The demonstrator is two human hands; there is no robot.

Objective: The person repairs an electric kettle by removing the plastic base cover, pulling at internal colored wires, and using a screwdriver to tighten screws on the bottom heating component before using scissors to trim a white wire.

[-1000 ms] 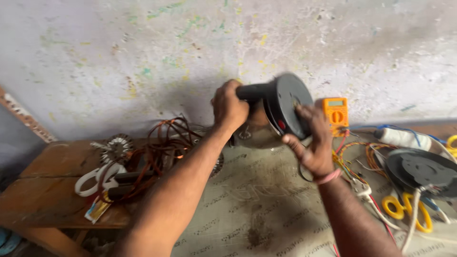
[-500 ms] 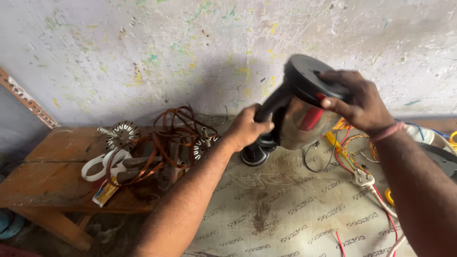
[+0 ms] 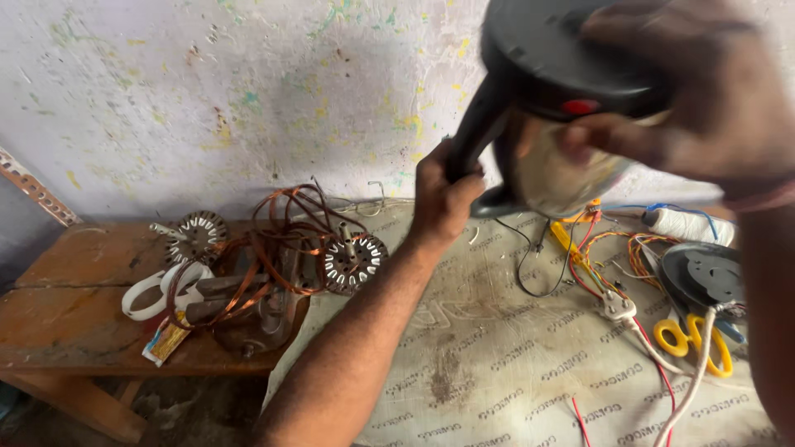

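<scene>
In the head view an electric kettle [image 3: 563, 99] is held up in the air in front of the far wall [image 3: 207, 91], above the printed mat [image 3: 497, 356]. The left hand [image 3: 443, 194] is clenched around its black handle; the right hand [image 3: 704, 91] grips over its black lid, blurred. To the left, on a wooden bench [image 3: 66, 306], lie tangled copper wire [image 3: 273, 240], two motor rotors [image 3: 352, 261] and white-handled scissors [image 3: 157, 290]. To the right lie the kettle base [image 3: 704, 277], yellow scissors [image 3: 687, 339] and a white plug [image 3: 617, 308].
</scene>
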